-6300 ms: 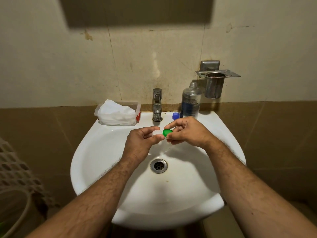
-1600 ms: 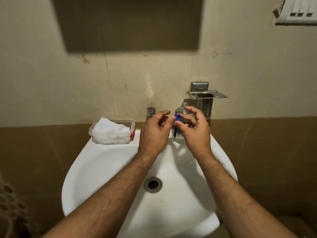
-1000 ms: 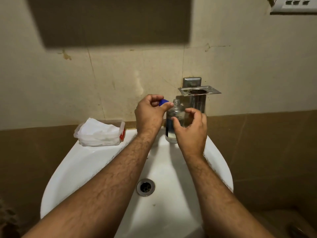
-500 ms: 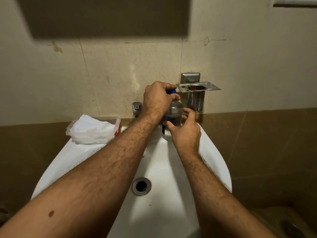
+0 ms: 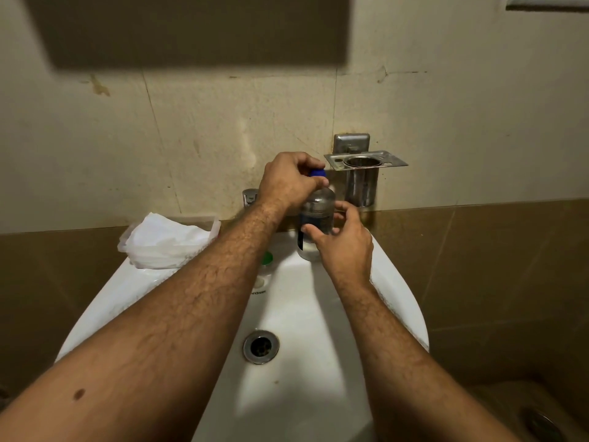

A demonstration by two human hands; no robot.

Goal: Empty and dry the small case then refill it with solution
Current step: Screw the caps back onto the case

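L hand (image 5: 288,183) grips blue cap (image 5: 317,172), R hand (image 5: 342,240) holds bottle (image 5: 315,218)

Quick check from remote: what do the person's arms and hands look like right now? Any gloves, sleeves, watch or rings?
Both forearms are bare as far as the frame shows, with no sleeves in view. The left hand and right hand wear no gloves, and no watch, band or ring is visible. Both forearms are hairy. The left forearm has a small dark mark near the frame's lower left.

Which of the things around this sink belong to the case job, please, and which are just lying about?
Job:
solution bottle
blue cap
small case
tissues
left hand
right hand

Lying about:
tap
wall holder
drain
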